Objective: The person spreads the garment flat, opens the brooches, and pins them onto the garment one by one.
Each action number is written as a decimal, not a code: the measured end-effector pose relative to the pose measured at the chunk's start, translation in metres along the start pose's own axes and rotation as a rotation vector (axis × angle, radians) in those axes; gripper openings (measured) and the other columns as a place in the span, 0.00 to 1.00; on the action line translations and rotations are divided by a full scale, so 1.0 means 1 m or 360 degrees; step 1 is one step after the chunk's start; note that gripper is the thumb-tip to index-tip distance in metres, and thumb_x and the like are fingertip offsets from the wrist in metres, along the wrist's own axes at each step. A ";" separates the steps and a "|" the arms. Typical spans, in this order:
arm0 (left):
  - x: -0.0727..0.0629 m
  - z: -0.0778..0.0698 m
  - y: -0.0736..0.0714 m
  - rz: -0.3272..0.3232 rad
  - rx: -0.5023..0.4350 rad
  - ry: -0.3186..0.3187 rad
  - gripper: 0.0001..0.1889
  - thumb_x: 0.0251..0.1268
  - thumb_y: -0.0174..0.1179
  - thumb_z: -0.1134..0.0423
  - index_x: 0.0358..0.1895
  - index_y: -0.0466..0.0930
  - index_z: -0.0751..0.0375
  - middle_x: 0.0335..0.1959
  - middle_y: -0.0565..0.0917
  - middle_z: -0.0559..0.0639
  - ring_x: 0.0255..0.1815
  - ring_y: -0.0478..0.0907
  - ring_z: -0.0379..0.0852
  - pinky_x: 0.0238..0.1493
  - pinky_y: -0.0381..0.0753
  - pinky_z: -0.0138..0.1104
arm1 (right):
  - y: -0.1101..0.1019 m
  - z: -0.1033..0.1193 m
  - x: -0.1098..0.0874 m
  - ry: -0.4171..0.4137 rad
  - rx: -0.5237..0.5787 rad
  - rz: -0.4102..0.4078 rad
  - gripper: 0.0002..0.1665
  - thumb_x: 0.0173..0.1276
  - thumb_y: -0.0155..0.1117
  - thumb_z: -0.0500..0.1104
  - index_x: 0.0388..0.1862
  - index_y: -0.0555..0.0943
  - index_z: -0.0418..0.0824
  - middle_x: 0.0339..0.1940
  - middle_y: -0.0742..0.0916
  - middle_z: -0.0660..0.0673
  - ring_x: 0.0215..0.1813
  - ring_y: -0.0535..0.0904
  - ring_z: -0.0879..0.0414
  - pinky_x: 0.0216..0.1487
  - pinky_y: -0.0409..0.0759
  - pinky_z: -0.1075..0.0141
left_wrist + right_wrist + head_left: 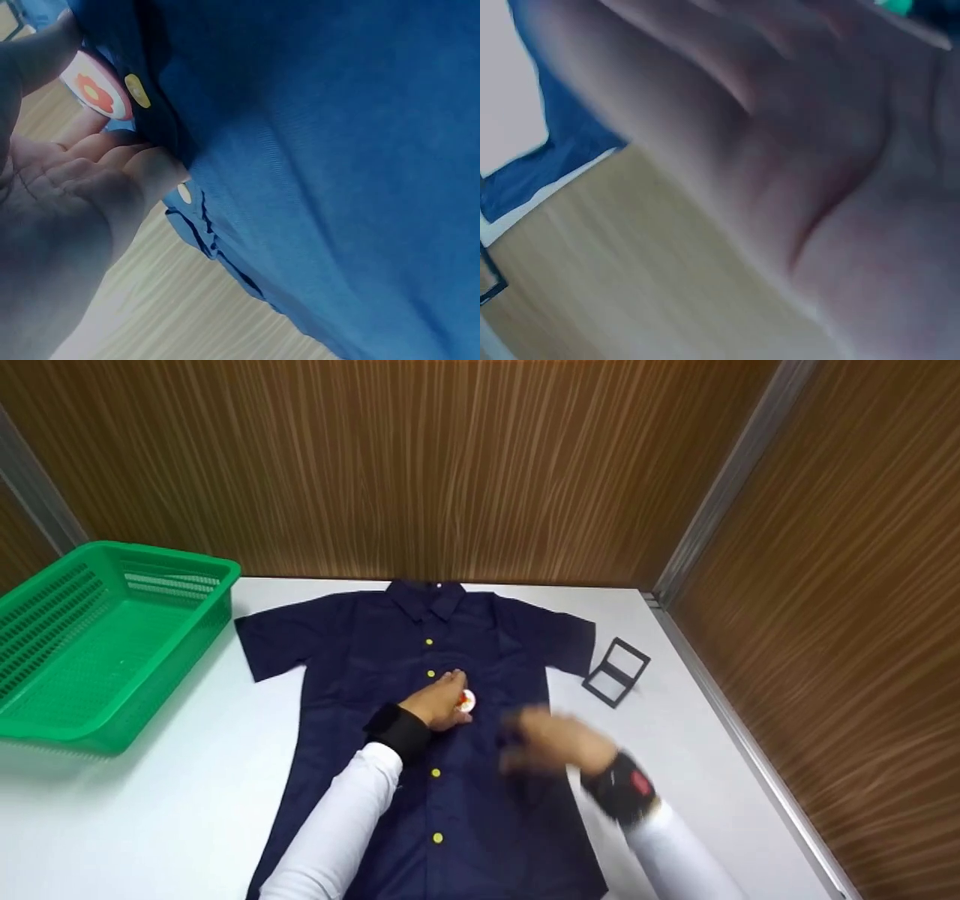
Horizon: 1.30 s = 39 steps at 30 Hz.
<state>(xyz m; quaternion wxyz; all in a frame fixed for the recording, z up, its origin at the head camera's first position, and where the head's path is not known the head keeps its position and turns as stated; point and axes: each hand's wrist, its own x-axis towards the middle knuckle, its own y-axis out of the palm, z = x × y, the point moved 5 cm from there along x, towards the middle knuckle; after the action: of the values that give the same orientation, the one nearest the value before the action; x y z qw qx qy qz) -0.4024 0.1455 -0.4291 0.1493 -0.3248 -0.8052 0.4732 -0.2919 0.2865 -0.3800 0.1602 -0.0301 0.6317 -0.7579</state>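
A dark navy short-sleeved shirt (337,660) lies flat, collar away from me, with several yellow buttons (436,772) down its front. My left hand (439,703) is at the middle of the button strip, holding a small round white disc (466,701) with an orange flower between thumb and fingers. Seen from the left wrist, the disc (94,90) sits beside a yellow button (137,91), and the other fingertips touch the cloth. Blurred by motion, my right hand (551,741) is over the right half of the shirt, its thumb apart from the fingers and nothing visible in it.
A green plastic basket (161,675) stands on the white table (202,780) at the left. Beyond the right sleeve lies a black two-pane frame (616,673). Wood-grain panels (487,472) rise behind the table and along its right side.
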 end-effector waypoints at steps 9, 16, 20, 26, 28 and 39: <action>0.013 -0.013 0.012 0.0050 -0.0011 -0.0029 0.45 0.70 0.67 0.58 0.78 0.51 0.78 0.79 0.60 0.76 0.84 0.56 0.63 0.84 0.57 0.47 | 0.010 -0.057 0.092 0.0022 0.0196 -0.0349 0.33 0.75 0.65 0.49 0.74 0.74 0.37 0.75 0.75 0.29 0.75 0.71 0.30 0.72 0.72 0.37; 0.019 -0.018 0.010 0.0101 -0.0017 -0.0044 0.46 0.71 0.66 0.59 0.79 0.49 0.78 0.81 0.57 0.74 0.85 0.52 0.61 0.84 0.55 0.47 | 0.015 -0.087 0.094 0.0245 0.0240 0.0052 0.58 0.63 0.75 0.63 0.84 0.60 0.46 0.87 0.56 0.35 0.83 0.48 0.23 0.77 0.56 0.28; 0.019 -0.015 0.010 0.0072 -0.0026 -0.0024 0.46 0.70 0.67 0.60 0.79 0.49 0.79 0.80 0.58 0.74 0.85 0.53 0.62 0.84 0.56 0.47 | 0.007 -0.095 0.101 0.0134 0.0380 -0.0122 0.49 0.65 0.75 0.56 0.79 0.68 0.41 0.82 0.66 0.31 0.82 0.58 0.27 0.78 0.61 0.35; 0.017 -0.013 0.016 0.0047 -0.0040 0.0073 0.43 0.69 0.68 0.60 0.77 0.53 0.80 0.77 0.63 0.76 0.83 0.56 0.65 0.83 0.58 0.49 | 0.014 -0.095 0.104 -0.0007 0.0527 -0.0554 0.19 0.63 0.75 0.38 0.53 0.88 0.35 0.54 0.87 0.36 0.63 0.81 0.40 0.70 0.76 0.48; 0.016 -0.012 0.014 0.0020 -0.0038 0.0122 0.37 0.68 0.69 0.61 0.71 0.61 0.79 0.72 0.71 0.75 0.77 0.67 0.66 0.78 0.67 0.50 | 0.018 -0.091 0.104 -0.0015 0.0506 -0.0563 0.16 0.60 0.77 0.37 0.47 0.89 0.35 0.50 0.87 0.38 0.59 0.82 0.42 0.67 0.77 0.49; 0.025 -0.006 -0.040 -0.0353 -0.0160 0.0203 0.21 0.66 0.69 0.64 0.58 0.79 0.73 0.50 0.79 0.64 0.52 0.78 0.59 0.60 0.79 0.49 | 0.011 -0.061 0.121 -0.0048 0.0430 -0.0596 0.04 0.57 0.75 0.32 0.31 0.87 0.35 0.46 0.85 0.38 0.52 0.82 0.40 0.61 0.80 0.49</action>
<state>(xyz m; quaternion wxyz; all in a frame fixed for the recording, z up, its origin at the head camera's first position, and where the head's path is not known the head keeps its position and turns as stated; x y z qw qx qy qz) -0.4328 0.1524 -0.3932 0.2351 -0.2702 -0.8477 0.3913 -0.4192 0.3089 -0.4222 0.0285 -0.1364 0.5055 -0.8515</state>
